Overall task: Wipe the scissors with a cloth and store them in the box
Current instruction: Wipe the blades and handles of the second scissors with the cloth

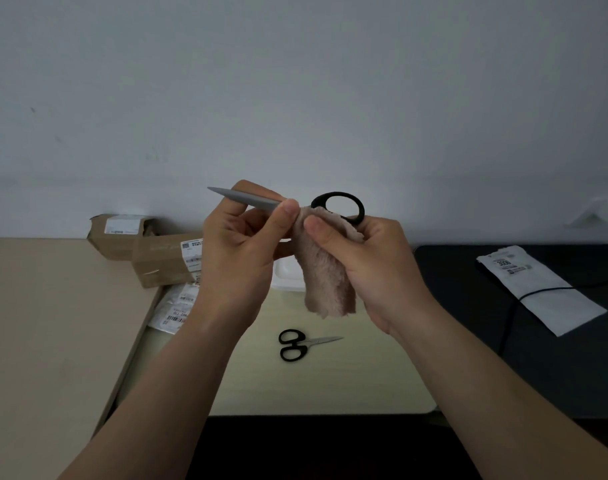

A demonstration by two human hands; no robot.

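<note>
left hand (240, 247) pinches scissors (250, 201) blade; right hand (365, 261) grips cloth (327, 282) at handle, above desk (330, 382).

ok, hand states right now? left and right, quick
Left hand: closed, pinching the blades of the large scissors.
Right hand: closed, gripping the cloth wrapped on those scissors near the handle.

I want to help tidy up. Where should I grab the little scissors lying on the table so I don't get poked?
Take the little scissors by the black handles, coming from above on the left. They lie flat and closed on the table, with the blades pointing right, so the handle end is the blunt, safe one.
</note>
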